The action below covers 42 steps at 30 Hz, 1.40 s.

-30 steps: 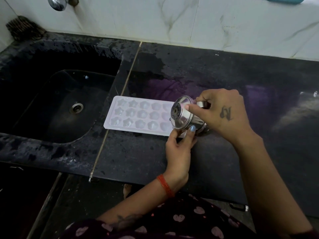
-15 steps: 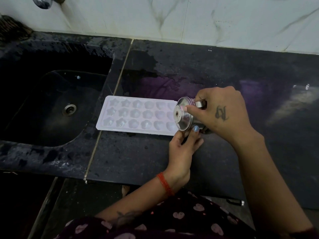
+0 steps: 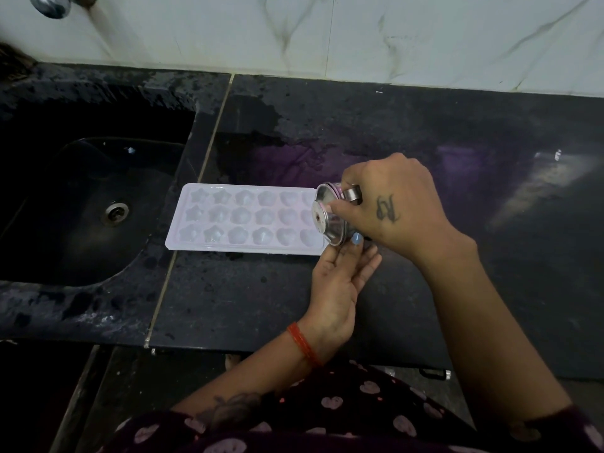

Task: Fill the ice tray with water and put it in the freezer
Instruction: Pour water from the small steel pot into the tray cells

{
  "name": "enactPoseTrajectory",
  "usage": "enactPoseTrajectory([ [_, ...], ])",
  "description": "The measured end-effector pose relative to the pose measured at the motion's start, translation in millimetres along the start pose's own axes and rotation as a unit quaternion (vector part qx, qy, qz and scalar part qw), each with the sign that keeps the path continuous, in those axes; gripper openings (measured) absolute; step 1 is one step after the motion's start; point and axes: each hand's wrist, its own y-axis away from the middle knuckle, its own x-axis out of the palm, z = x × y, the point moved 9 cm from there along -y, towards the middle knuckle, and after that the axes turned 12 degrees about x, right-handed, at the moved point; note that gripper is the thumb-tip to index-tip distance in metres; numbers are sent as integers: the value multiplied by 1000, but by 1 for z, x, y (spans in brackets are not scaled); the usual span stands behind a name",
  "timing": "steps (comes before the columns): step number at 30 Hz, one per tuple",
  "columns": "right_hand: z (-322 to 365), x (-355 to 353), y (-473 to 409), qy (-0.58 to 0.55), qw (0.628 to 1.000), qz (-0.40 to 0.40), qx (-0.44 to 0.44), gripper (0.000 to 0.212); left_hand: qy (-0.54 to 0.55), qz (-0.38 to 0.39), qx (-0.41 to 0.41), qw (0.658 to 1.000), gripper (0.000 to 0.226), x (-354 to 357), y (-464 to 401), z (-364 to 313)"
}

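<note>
A black stone counter (image 3: 425, 132) fills most of the view, wet and blotched, running from a pale marble-veined wall (image 3: 359, 34) at the far side to its near edge, where dark open floor drops away below. The broad right stretch of the counter lies bare and glossy, with a light reflection across it. A thin pale seam (image 3: 209, 152) splits the slab from far to near, and to its left sits one sunken black sink (image 3: 42, 266) with a single round metal drain (image 3: 115, 213). One chrome tap (image 3: 52, 4) juts from the wall at the far left corner. One white ice tray (image 3: 248, 219) lies flat on the counter just right of the seam, its left end close to the sink rim, showing three rows of star and flower moulds; its right end is hidden behind a steel cup. That single steel cup (image 3: 330, 217) is tipped on its side above the tray's right end, base facing left. The right hand (image 3: 395, 207) comes in from the right with its fingers wrapped round the cup's handle. The left hand (image 3: 340, 276) reaches up from the near side, fingers fairly straight, fingertips at the tray's near right corner beneath the cup; a red thread band (image 3: 302, 343) circles its wrist.
</note>
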Motion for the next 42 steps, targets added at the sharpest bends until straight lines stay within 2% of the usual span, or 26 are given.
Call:
enactPoseTrajectory([
  [13,2,-5,1,-13,1000,-23,-15,27,-10,-4,5,1000,19,1,2,-4],
  [19,-12,-4,1,-66,997,-34,18,31,-51,-28,19,998,29,-7,2,-7],
  [24,-29,-6,2,-129,988,-51,73,32,-119,-29,64,990,27,-10,2,-19],
  [31,-43,2,-1,-270,949,-31,163,34,-184,-32,128,974,34,-21,0,-51],
  [37,-28,18,-13,-394,901,7,183,34,-234,-46,165,957,32,-41,-10,-92],
  [40,-16,27,-20,-441,874,20,202,33,-257,-25,174,950,39,-47,-19,-118],
  [42,-7,34,-26,-495,842,30,212,34,-277,5,170,946,44,-49,-26,-136],
])
